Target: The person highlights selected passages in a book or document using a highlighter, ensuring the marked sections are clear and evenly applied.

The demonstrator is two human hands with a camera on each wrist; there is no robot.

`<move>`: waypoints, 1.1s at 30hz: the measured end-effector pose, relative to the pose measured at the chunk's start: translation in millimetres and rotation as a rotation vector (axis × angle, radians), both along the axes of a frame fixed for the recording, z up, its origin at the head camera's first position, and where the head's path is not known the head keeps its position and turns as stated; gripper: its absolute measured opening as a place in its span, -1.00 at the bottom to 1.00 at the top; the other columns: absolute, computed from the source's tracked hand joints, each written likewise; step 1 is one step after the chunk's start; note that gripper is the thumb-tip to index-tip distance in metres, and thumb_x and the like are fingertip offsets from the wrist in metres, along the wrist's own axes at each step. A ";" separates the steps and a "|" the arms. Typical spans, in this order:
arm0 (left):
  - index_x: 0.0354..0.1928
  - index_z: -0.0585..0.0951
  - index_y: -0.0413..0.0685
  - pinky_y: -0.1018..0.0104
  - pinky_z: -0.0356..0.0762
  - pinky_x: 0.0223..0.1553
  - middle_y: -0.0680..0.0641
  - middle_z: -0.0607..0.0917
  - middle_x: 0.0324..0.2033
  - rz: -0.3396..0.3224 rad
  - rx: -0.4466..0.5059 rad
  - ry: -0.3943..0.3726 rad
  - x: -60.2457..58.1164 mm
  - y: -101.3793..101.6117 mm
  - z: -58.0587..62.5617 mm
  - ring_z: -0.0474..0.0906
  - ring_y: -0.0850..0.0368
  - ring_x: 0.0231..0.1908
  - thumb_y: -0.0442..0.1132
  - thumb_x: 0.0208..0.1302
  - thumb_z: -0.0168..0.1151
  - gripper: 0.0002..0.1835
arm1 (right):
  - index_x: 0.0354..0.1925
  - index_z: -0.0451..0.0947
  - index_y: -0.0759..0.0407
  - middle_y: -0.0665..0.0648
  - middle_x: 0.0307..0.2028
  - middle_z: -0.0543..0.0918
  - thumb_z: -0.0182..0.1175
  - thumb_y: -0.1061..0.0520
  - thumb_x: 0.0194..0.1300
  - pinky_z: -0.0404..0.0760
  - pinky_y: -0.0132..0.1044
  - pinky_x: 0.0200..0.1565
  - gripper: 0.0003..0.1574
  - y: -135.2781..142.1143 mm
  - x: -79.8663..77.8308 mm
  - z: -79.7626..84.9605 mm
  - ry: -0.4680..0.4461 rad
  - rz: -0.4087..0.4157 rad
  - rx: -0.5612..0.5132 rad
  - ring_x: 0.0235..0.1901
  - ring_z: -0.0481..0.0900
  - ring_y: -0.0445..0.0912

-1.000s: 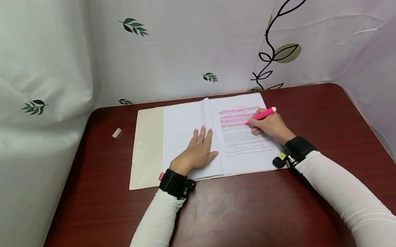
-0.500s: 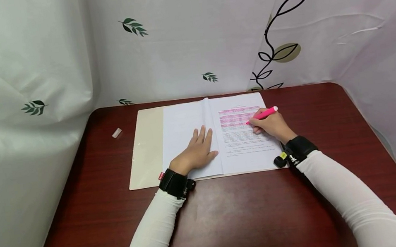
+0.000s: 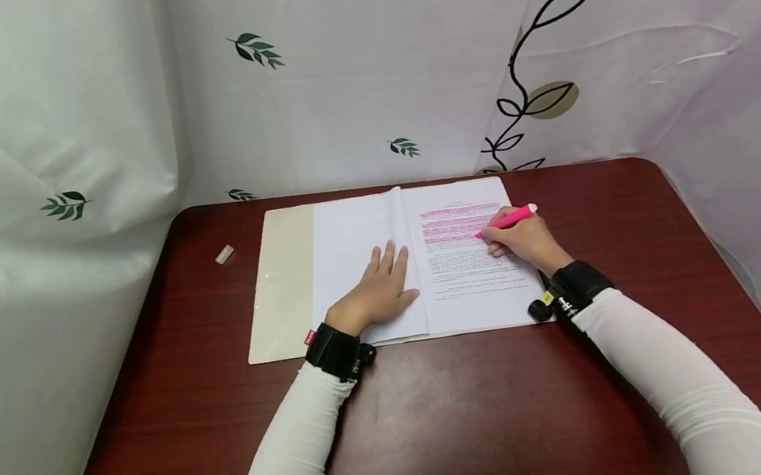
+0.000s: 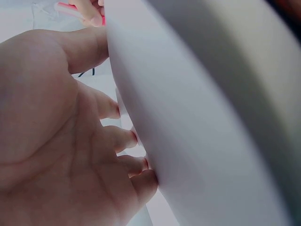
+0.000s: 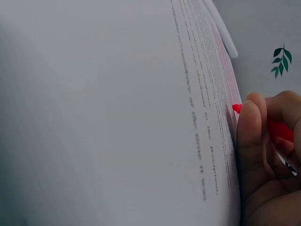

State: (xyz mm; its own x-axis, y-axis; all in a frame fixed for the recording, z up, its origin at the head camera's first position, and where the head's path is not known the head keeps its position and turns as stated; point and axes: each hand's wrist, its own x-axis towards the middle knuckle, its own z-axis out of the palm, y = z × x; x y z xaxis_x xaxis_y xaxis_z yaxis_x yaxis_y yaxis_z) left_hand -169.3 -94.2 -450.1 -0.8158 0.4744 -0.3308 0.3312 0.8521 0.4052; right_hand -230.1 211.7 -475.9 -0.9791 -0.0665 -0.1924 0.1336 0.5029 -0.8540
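My right hand (image 3: 528, 240) pinches a pink highlighter (image 3: 513, 217) between thumb and fingers, its tip down at the printed page (image 3: 484, 308). Pink marking covers the upper lines of text; the lower lines are unmarked. In the right wrist view the red-looking tip (image 5: 236, 108) meets the page beside the pink lines. My left hand (image 3: 377, 294) rests with spread, straight fingers on the blank left page (image 3: 350, 225), close to the fold. In the left wrist view its fingertips (image 4: 149, 179) touch the paper. Both pages lie in an open cream folder (image 3: 278, 283).
A small white piece (image 3: 225, 255), possibly an eraser or cap, lies on the dark red-brown table (image 3: 448, 421) left of the folder. White curtains (image 3: 330, 75) with leaf prints hang around the table's back and sides. Both wrists wear black camera bands.
My right hand and the highlighter have slid slightly rightward along a line of text. The left hand stays in place on the left page.
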 end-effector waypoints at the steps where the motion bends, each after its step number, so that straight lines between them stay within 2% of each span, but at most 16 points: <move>1: 0.65 -0.21 -0.19 -0.08 -0.32 0.62 -0.32 -0.33 0.63 0.001 0.000 0.000 0.0 0.1 0.2 -0.49 -0.29 0.62 0.06 0.62 -0.03 -0.13 | -0.12 0.61 0.25 0.03 -0.51 0.74 0.40 -0.08 0.34 0.67 -0.51 -0.32 -0.58 0.4 -0.3 -0.5 0.001 -0.003 0.001 -0.55 0.69 -0.25; 14: 0.65 -0.21 -0.19 -0.07 -0.35 0.62 -0.31 -0.34 0.62 0.002 -0.009 0.000 -1.2 0.2 -1.0 -0.51 -0.27 0.62 0.06 0.62 -0.03 -0.13 | -0.16 0.61 0.25 0.01 -0.51 0.75 0.42 -0.01 0.32 0.70 -0.46 -0.36 -0.64 5.8 -0.5 -3.5 0.000 -0.038 -0.052 -0.56 0.68 -0.24; 33: 0.65 -0.20 -0.18 -0.07 -0.33 0.62 -0.30 -0.33 0.63 0.011 0.001 0.000 -0.4 1.0 -1.4 -0.49 -0.28 0.62 0.07 0.61 -0.02 -0.12 | -0.15 0.60 0.25 -0.01 -0.52 0.73 0.42 -0.03 0.31 0.68 -0.46 -0.39 -0.62 15.3 -0.8 -4.9 -0.008 -0.056 -0.045 -0.58 0.67 -0.25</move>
State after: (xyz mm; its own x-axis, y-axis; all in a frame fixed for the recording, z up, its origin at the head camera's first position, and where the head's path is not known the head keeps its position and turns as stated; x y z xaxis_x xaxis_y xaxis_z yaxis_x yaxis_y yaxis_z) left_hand -169.7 -93.2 -451.5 -0.8211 0.4654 -0.3304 0.3215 0.8554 0.4060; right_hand -230.9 226.9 -480.8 -0.9799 -0.0205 -0.1986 0.1676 0.4555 -0.8743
